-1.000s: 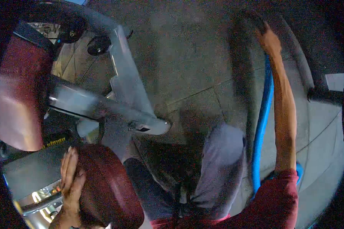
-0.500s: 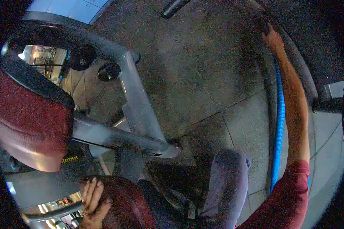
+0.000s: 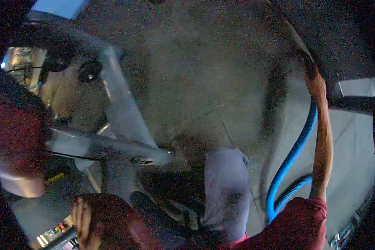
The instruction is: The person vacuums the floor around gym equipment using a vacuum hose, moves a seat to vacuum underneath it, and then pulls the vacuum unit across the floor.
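My right hand (image 3: 316, 85) is stretched far out at the upper right, its fingers wrapped round the dark end of a ribbed blue hose (image 3: 293, 156). Blur and shadow hide exactly where the grip sits and what the dark end leads to. From that hand the hose hangs down beside my forearm and loops near my red sleeve. At the lower left, my left hand (image 3: 85, 223) rests on a dark red padded cushion (image 3: 116, 212), fingers extended and holding nothing.
A grey-framed exercise machine (image 3: 127, 108) with a red pad (image 3: 18, 141) fills the left side. Dark round knobs or weights (image 3: 89, 71) sit on its frame. My bent knee (image 3: 227, 179) is at lower centre, over a grey tiled floor (image 3: 196, 79). A dark bar (image 3: 354, 102) stands at far right.
My right hand has come lower and nearer, and the blue hose now bends into a loop. The view has shifted, so the machine sits farther left. My left hand stays on the cushion.
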The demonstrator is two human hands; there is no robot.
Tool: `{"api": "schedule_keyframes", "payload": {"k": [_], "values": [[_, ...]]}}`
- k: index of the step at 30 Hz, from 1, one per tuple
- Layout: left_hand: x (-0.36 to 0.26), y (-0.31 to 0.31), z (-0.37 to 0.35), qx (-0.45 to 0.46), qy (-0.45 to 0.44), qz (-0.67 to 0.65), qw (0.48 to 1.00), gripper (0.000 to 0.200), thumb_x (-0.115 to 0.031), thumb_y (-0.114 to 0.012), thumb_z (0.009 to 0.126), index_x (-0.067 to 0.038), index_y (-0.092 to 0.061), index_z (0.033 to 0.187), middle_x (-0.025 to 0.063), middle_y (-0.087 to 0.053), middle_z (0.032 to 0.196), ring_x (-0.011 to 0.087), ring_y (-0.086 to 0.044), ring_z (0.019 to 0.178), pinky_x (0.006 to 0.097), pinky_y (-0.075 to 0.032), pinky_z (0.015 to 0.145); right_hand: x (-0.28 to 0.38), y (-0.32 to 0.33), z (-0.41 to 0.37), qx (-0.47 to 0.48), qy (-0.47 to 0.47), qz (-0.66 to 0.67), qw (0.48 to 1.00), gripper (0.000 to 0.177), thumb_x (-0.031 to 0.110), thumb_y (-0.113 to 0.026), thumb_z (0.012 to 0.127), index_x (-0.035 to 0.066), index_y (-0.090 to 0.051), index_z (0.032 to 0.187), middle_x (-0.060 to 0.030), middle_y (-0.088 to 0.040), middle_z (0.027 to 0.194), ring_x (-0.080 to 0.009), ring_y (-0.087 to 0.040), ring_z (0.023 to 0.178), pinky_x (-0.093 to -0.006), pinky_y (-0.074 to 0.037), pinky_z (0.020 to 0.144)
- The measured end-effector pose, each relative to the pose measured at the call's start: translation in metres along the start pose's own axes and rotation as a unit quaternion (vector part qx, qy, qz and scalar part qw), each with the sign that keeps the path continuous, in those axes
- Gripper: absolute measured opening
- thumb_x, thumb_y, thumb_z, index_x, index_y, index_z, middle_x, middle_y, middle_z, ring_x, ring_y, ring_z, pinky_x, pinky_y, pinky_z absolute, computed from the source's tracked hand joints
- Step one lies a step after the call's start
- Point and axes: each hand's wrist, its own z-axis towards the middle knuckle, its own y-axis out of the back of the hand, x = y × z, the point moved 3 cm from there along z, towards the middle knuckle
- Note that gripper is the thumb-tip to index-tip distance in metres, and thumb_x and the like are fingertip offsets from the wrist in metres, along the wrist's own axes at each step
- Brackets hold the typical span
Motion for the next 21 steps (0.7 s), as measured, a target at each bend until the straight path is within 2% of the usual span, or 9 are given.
{"api": "schedule_keyframes", "payload": {"k": [2, 5, 8, 11, 14, 15, 18, 19, 21], "values": [[0.004, 0.000, 0.004, -0.010, -0.015, -0.002, 1.000, 0.045, -0.030, -0.055, 0.094, -0.008, -0.049, 0.133, 0.0255, -0.040, 0.145, 0.0471, -0.034, 0.135, 0.0615, -0.023, 0.110, -0.016, 0.019, -0.057, -0.027, -0.024, -0.045, 0.998, 0.063, 0.034, -0.059, 0.090, 0.015, -0.036, 0.146, -0.0297, -0.064, 0.103, -0.0498, -0.062, 0.092, -0.0545, -0.050, 0.077], [0.003, -0.003, 0.010, -0.021, -0.030, -0.002, 0.999, 0.047, -0.032, -0.055, 0.094, -0.008, -0.048, 0.134, 0.0261, -0.039, 0.145, 0.0478, -0.034, 0.135, 0.0614, -0.023, 0.110, -0.019, 0.045, -0.121, 0.089, -0.173, -0.123, 0.973, 0.062, 0.036, -0.057, 0.090, 0.023, -0.034, 0.146, -0.0254, -0.067, 0.102, -0.0464, -0.064, 0.092, -0.0550, -0.051, 0.080], [0.004, 0.002, 0.010, -0.032, -0.055, 0.002, 0.998, 0.050, -0.034, -0.055, 0.094, -0.007, -0.047, 0.135, 0.0266, -0.038, 0.146, 0.0484, -0.034, 0.135, 0.0613, -0.022, 0.111, -0.043, 0.054, -0.168, 0.063, -0.197, -0.079, 0.975, 0.066, 0.034, -0.058, 0.090, 0.023, -0.030, 0.148, -0.0262, -0.068, 0.094, -0.0471, -0.065, 0.085, -0.0563, -0.051, 0.076], [0.007, 0.000, 0.005, -0.038, -0.090, 0.002, 0.995, 0.052, -0.036, -0.055, 0.093, -0.007, -0.046, 0.136, 0.0272, -0.037, 0.146, 0.0490, -0.033, 0.135, 0.0613, -0.022, 0.111, -0.040, 0.058, -0.180, 0.038, -0.180, -0.004, 0.983, 0.063, 0.031, -0.058, 0.090, 0.023, -0.033, 0.147, -0.0254, -0.068, 0.096, -0.0467, -0.065, 0.088, -0.0558, -0.051, 0.076], [0.003, 0.003, 0.001, -0.033, -0.124, -0.001, 0.992, 0.054, -0.038, -0.055, 0.093, -0.007, -0.045, 0.136, 0.0278, -0.036, 0.147, 0.0496, -0.033, 0.135, 0.0612, -0.021, 0.111, -0.042, 0.061, -0.175, -0.032, -0.093, 0.053, 0.994, 0.059, 0.026, -0.058, 0.091, 0.021, -0.036, 0.145, -0.0247, -0.067, 0.103, -0.0452, -0.064, 0.095, -0.0542, -0.050, 0.079], [-0.002, 0.004, 0.001, -0.026, -0.129, -0.005, 0.991, 0.055, -0.039, -0.055, 0.093, -0.007, -0.044, 0.137, 0.0279, -0.036, 0.147, 0.0498, -0.033, 0.135, 0.0612, -0.021, 0.111, -0.048, 0.058, -0.169, 0.029, -0.136, 0.093, 0.986, 0.056, 0.022, -0.058, 0.091, 0.018, -0.039, 0.144, -0.0236, -0.065, 0.111, -0.0436, -0.061, 0.103, -0.0514, -0.050, 0.084], [-0.051, 0.037, 0.030, 0.011, -0.107, -0.078, 0.991, 0.088, -0.062, -0.061, 0.077, -0.004, -0.040, 0.141, 0.0292, -0.029, 0.150, 0.0481, -0.027, 0.139, 0.0602, -0.017, 0.111, -0.008, 0.060, -0.141, 0.012, -0.049, 0.132, 0.990, 0.057, 0.020, -0.059, 0.090, 0.016, -0.040, 0.144, -0.0246, -0.064, 0.113, -0.0446, -0.060, 0.104, -0.0502, -0.050, 0.084], [-0.057, 0.039, 0.035, 0.021, -0.095, -0.070, 0.993, 0.093, -0.064, -0.062, 0.074, -0.004, -0.040, 0.142, 0.0295, -0.028, 0.151, 0.0477, -0.026, 0.140, 0.0600, -0.016, 0.112, -0.001, 0.052, -0.129, 0.014, -0.019, 0.130, 0.991, 0.060, 0.017, -0.063, 0.089, 0.011, -0.040, 0.144, -0.0251, -0.064, 0.114, -0.0406, -0.065, 0.102, -0.0432, -0.051, 0.085], [-0.059, 0.042, 0.039, 0.040, -0.084, -0.072, 0.993, 0.097, -0.064, -0.064, 0.071, -0.003, -0.039, 0.143, 0.0299, -0.027, 0.151, 0.0474, -0.024, 0.141, 0.0597, -0.015, 0.112, 0.024, 0.038, -0.100, 0.015, 0.035, 0.122, 0.992, 0.060, 0.018, -0.063, 0.089, 0.011, -0.040, 0.144, -0.0261, -0.064, 0.114, -0.0424, -0.064, 0.103, -0.0447, -0.051, 0.085]]}}
